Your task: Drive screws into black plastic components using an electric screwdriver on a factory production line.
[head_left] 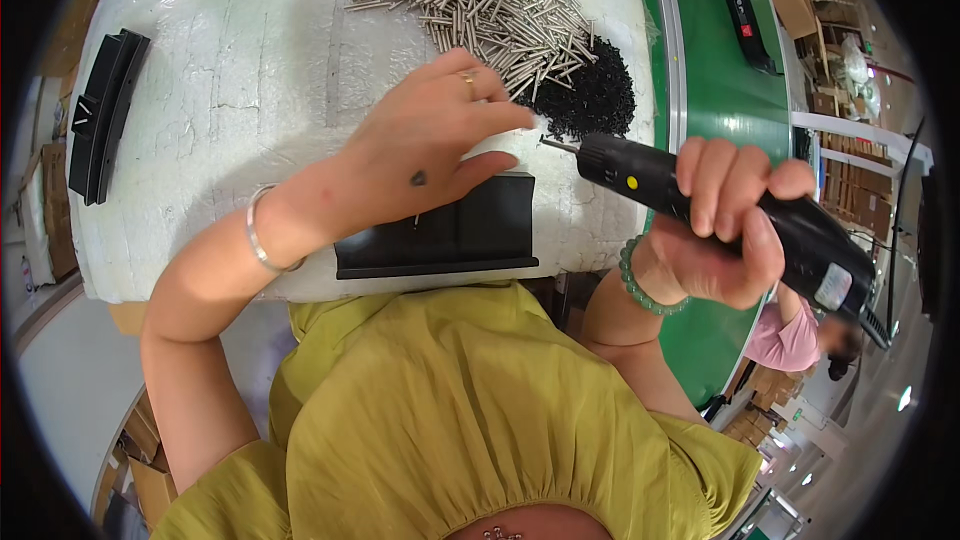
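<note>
My right hand [730, 220] is wrapped round a black electric screwdriver [640, 172], whose thin metal bit points left. My left hand [425, 130] hovers over a black channel-shaped part [470, 232], thumb and index finger apart, with nothing visible between them. Its fingertips are near the screwdriver's bit. A small metal pin [416, 223] stands up from the black part, just below my left hand. Beyond my hands lies a heap of silver metal pins [490, 5], and against it a pile of small black pieces [590, 95], probably screws.
A wrapped white work surface [230, 70] carries these things. More black channel parts [105, 115] lie at its left edge. To the right runs a green belt or table [725, 90] with a long black piece [740, 5] on it. A person in pink [785, 340] is farther right.
</note>
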Motion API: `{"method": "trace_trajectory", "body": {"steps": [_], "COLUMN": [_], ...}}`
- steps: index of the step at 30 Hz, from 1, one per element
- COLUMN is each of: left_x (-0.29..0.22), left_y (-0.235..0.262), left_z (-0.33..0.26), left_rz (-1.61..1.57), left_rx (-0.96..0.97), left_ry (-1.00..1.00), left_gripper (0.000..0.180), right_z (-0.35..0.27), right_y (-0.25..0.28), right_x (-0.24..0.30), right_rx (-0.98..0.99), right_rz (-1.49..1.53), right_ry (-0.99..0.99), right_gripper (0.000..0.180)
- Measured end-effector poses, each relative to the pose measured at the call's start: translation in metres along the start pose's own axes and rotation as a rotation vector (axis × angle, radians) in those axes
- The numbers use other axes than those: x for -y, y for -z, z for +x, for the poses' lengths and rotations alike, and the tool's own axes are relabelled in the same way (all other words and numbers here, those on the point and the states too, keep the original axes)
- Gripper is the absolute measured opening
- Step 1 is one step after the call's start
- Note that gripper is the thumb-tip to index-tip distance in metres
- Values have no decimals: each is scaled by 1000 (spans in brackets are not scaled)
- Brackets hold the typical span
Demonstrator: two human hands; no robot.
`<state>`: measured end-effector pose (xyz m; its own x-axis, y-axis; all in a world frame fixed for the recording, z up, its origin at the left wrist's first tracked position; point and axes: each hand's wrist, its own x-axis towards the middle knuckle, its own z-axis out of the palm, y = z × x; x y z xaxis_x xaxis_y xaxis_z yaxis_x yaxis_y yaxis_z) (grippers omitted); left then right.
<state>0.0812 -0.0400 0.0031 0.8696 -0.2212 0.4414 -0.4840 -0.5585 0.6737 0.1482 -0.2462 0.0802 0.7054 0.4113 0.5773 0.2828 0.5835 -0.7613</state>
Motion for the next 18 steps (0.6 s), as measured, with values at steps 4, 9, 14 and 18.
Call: {"method": "trace_trajectory", "body": {"steps": [4,9,14,18], "left_x": [2,-5,-8,-6], "left_y": [-12,-6,-5,-4], "left_z": [20,14,7,2], "left_rz": [23,2,-48,-41], "left_rx": [-49,-81,-109,-99], "left_ry": [-181,-173,-124,-123], "left_gripper": [23,19,19,18], "right_z": [0,0,4,4], "right_y": [-8,-12,-12,-20], "right_x": [17,23,24,21], "right_rx": [25,47,161,167], "right_rz": [11,44,37,13], "right_ry": [-33,-14,-16,-19], "right_gripper": [24,24,24,24]}}
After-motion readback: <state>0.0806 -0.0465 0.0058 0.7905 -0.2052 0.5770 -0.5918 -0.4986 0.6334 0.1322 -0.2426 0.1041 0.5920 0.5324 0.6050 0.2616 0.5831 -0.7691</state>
